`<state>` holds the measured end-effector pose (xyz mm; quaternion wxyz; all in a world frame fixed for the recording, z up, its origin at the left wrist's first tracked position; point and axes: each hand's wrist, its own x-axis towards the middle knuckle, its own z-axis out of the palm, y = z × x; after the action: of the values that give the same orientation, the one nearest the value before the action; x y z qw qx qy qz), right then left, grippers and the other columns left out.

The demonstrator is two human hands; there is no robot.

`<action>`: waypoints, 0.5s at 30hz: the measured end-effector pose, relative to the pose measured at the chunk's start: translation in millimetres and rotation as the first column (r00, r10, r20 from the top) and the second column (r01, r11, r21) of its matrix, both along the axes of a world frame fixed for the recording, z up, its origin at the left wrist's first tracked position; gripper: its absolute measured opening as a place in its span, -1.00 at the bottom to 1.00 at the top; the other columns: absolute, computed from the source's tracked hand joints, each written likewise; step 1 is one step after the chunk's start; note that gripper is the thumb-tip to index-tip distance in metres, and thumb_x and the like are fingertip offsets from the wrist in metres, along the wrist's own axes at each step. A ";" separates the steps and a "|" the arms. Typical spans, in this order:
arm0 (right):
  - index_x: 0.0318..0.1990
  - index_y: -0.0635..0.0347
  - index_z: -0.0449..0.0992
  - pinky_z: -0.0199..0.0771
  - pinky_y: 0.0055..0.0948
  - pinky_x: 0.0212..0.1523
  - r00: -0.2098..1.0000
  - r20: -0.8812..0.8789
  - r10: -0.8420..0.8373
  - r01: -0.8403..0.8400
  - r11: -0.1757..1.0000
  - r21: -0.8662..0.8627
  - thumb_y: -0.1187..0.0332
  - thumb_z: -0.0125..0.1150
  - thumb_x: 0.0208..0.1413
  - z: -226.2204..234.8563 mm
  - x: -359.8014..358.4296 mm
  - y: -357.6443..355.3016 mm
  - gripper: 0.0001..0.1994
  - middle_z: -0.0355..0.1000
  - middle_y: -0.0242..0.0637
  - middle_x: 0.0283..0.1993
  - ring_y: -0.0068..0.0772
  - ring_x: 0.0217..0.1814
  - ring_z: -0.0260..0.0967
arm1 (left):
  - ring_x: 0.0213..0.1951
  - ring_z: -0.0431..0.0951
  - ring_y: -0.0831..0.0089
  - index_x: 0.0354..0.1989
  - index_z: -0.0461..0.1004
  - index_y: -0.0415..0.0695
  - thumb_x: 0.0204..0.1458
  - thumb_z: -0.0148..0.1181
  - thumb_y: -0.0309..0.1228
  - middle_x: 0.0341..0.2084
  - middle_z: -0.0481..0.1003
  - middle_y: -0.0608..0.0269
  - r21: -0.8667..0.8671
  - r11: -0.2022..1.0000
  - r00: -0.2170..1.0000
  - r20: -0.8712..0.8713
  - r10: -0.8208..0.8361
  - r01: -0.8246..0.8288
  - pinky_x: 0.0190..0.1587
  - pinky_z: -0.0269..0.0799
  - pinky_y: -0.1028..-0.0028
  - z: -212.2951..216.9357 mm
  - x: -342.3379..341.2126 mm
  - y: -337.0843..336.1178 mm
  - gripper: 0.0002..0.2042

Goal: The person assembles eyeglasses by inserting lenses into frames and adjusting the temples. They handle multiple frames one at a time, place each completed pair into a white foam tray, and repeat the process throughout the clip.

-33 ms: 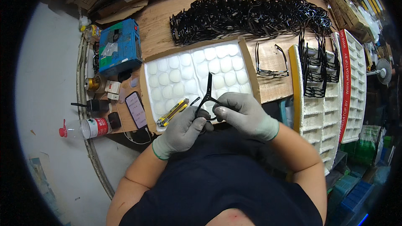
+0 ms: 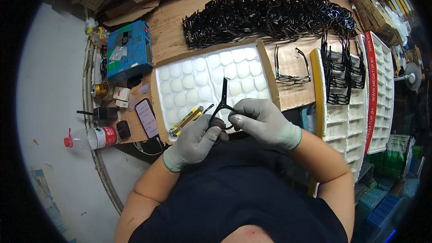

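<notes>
Bottle (image 2: 96,137): clear plastic, red cap, lying on its side at far left edge of counter (image 2: 171,36).
Phone (image 2: 146,118): flat, screen lit, just left of tray.
Blue box (image 2: 129,50): upper left of counter, well apart from hands.
Utility knife (image 2: 185,120): yellow and black, resting on near left corner of tray, just beside left hand.
Foam tray (image 2: 204,74): white, rows of oval dimples, in shallow cardboard surround; directly beyond both hands.
Left hand (image 2: 195,140): grey glove, fingers curled closed on lower left part of frame.
Eyeglass frame (image 2: 222,105): black, held between both hands over near edge of tray, one temple arm pointing up and away.
Right hand (image 2: 258,119): grey glove, fingers pinched shut on right side of frame.
Handling estimate: light, thin plastic, smooth; likely springy at temples, weak at hinge. Best gripped at rim beside hinge, not at temple tip.
Frame heap (image 2: 270,15): many black frames piled along far side.
Single frame (image 2: 291,69): open, alone right of tray.
Divided white trays (image 2: 380,90): far right, some cells holding black frames.
</notes>
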<state>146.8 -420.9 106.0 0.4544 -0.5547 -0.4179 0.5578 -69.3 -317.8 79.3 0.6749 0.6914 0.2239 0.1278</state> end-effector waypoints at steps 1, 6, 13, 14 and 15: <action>-0.24 0.39 0.58 0.41 -0.44 -0.27 0.999 0.022 0.030 -0.030 1.000 -0.004 0.28 0.19 0.30 2.6 2.0 1.2 -0.73 0.48 -0.27 -0.39 -0.53 -0.32 0.37 | -0.40 0.64 0.46 -0.12 0.45 -0.34 0.34 0.01 -0.41 -0.46 0.63 0.10 0.087 0.996 1.000 -0.003 0.003 -0.002 -0.30 0.49 0.49 3.2 -0.5 0.5 -0.80; -0.26 0.38 0.60 0.41 -0.39 -0.32 0.988 0.147 0.050 -0.058 0.997 0.050 0.27 0.21 0.27 3.7 1.2 1.5 -0.73 0.49 -0.21 -0.44 -0.49 -0.38 0.38 | -0.50 0.65 0.38 -0.18 0.49 -0.34 0.30 0.06 -0.46 -0.53 0.63 0.12 0.288 0.950 0.992 0.060 0.108 -0.121 -0.41 0.50 0.44 16.3 -4.4 -9.2 -0.84; -0.23 0.38 0.60 0.42 -0.36 -0.32 0.991 0.106 -0.084 0.077 0.995 0.064 0.27 0.23 0.25 -24.3 -20.7 -13.1 -0.74 0.49 -0.17 -0.42 -0.45 -0.39 0.40 | -0.50 0.66 0.27 -0.20 0.51 -0.32 0.27 0.09 -0.46 -0.54 0.62 0.09 0.407 0.913 0.999 -0.034 0.025 -0.009 -0.40 0.52 0.41 17.0 -7.7 -6.1 -0.85; -0.25 0.36 0.58 0.42 -0.33 -0.33 0.982 0.144 -0.123 0.112 0.990 0.084 0.31 0.20 0.25 -21.4 -25.5 -15.2 -0.77 0.49 -0.11 -0.42 -0.35 -0.41 0.42 | -0.49 0.67 0.26 -0.18 0.51 -0.32 0.27 0.10 -0.46 -0.53 0.62 0.09 0.376 0.927 0.999 -0.040 0.022 -0.005 -0.39 0.52 0.41 17.5 -7.0 -4.9 -0.85; -0.25 0.36 0.58 0.42 -0.33 -0.33 0.975 0.187 -0.120 0.102 0.989 0.106 0.33 0.20 0.25 -15.0 -25.5 -16.0 -0.79 0.48 -0.09 -0.43 -0.31 -0.42 0.42 | -0.48 0.67 0.26 -0.17 0.52 -0.31 0.26 0.11 -0.45 -0.52 0.62 0.09 0.344 0.939 0.999 -0.047 0.018 -0.001 -0.38 0.52 0.41 18.4 -6.1 -3.3 -0.84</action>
<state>121.3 -436.8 91.0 0.4683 -0.6062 -0.4545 0.4546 -75.5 -321.1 97.7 0.5374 0.8006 0.2178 0.1512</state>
